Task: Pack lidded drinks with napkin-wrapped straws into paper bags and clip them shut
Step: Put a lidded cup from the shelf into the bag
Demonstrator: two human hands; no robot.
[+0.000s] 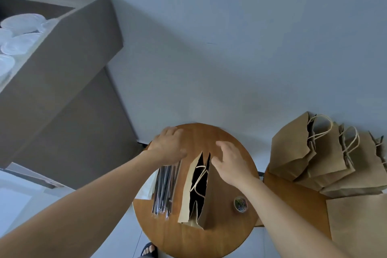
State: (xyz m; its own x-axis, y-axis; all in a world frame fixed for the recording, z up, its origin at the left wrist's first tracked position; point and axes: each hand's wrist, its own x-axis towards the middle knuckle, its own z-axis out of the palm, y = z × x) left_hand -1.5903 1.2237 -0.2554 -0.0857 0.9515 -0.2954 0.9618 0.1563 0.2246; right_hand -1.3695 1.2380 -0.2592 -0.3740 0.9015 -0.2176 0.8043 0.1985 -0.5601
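Opening the bag for loading. A paper bag (212,197) stands at the middle of the round tabletop (209,241), mouth gaping, interior dark, handle cords lying inside. The left hand (169,144) hovers palm-down over the far-left edge, fingers straight, holding nothing. The right hand (232,163) sits just beside the bag's far rim, fingers loosely spread and empty — whether the thumb touches the paper cannot be told. Wrapped straws (165,190) lie along the left edge, a tub of clips (240,204) near the right edge. Advisable: square the mouth and lift the cords clear before fetching a drink from the clear cups (18,33), boxed well apart to the left — the light bag probably tips easily.
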